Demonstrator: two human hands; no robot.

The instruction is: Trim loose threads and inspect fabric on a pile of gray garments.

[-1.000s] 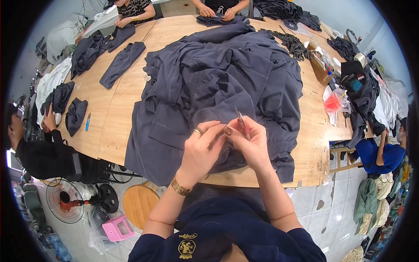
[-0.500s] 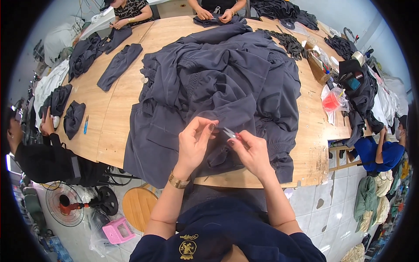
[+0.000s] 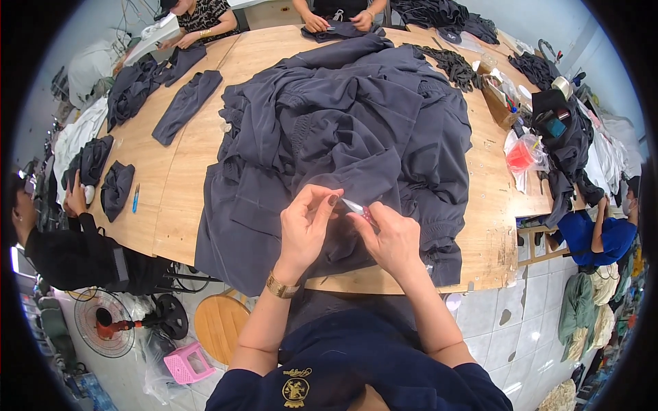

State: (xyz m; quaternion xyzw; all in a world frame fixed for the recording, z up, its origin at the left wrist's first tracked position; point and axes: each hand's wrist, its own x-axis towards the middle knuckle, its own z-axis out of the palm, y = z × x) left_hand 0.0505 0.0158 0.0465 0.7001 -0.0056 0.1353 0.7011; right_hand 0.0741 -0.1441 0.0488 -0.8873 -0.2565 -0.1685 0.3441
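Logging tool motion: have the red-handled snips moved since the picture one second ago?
Yes. Against the table's near edge, the snips in the right hand have shifted left and closer to it, now pointing toward the left hand.

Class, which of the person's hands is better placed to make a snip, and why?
Probably the right hand: it holds the small scissors, blades pointing toward the left hand, which shows no tool.

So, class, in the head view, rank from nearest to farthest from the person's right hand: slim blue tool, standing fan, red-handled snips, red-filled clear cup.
1. Red-handled snips: held in the right hand.
2. Red-filled clear cup: off to the right.
3. Slim blue tool: on the tabletop, left.
4. Standing fan: on the floor, far left.
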